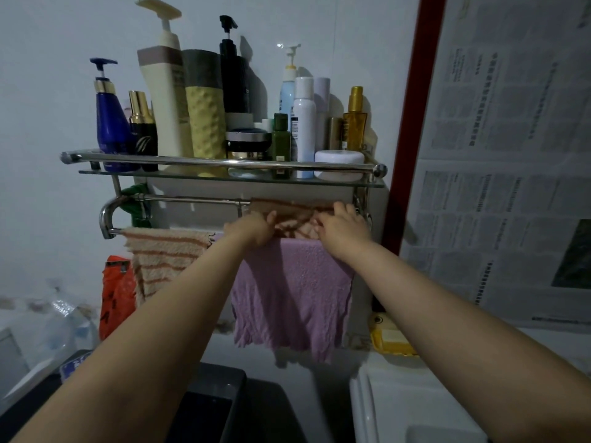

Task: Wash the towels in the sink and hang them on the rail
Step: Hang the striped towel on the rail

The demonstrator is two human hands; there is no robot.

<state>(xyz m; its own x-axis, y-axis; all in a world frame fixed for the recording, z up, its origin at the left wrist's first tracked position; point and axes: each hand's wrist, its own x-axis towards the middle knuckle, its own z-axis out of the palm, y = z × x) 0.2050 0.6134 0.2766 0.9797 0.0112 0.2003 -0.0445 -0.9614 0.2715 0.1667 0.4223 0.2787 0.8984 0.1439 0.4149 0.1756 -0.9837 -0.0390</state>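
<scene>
A chrome towel rail [192,199] runs under a glass shelf on the wall. My left hand [252,230] and my right hand [342,225] both grip a brown-and-peach striped towel [294,215] draped over the back bar at the right. On the front bar hang a purple towel [291,292] directly below my hands and a beige striped towel [160,260] at the left. The dark basin [224,407] lies at the bottom centre, partly hidden by my left forearm.
The glass shelf [224,177] holds several bottles and jars. An orange bag [116,295] and a clear plastic bag [64,318] sit at the left. A yellow soap dish [391,342] rests at the right, beside a red door frame [412,123] and newspaper-covered panel [511,155].
</scene>
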